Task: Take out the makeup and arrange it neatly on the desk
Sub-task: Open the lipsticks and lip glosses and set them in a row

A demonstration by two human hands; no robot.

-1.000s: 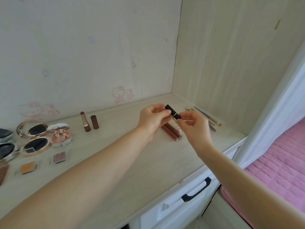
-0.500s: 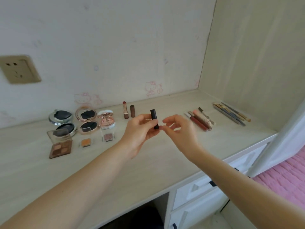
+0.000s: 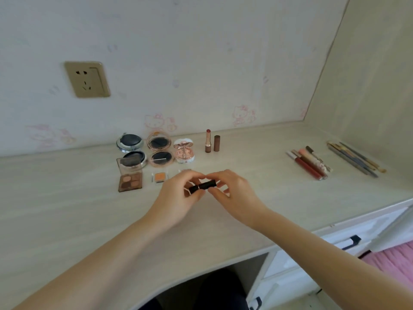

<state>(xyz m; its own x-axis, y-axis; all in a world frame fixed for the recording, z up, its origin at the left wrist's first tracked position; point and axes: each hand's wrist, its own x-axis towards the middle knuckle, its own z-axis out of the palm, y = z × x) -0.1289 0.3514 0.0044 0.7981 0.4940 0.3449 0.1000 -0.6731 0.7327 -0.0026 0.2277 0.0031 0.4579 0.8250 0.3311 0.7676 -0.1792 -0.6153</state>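
A small black lipstick tube [image 3: 203, 185] lies sideways in the air above the pale desk [image 3: 67, 220]. My left hand [image 3: 178, 195] pinches its left end and my right hand [image 3: 232, 193] pinches its right end. Behind them stand an open red lipstick [image 3: 208, 144] and its brown cap [image 3: 216, 143]. Round compacts [image 3: 159, 143] and a pink compact [image 3: 184, 151] sit further left. In front of those lie a brown eyeshadow palette [image 3: 130, 180] and an orange pan [image 3: 159, 176].
Several lip gloss tubes [image 3: 309, 162] and pencils [image 3: 355, 158] lie in rows at the right. A wall socket [image 3: 87, 79] is on the back wall. White drawers with a black handle [image 3: 352, 241] sit under the desk's right end, beside a pink bed cover [image 3: 393, 262].
Both hands carried the black tube leftward from the gloss tubes to the desk's middle. The tube turned from upright to sideways, and my right hand took hold of its other end.
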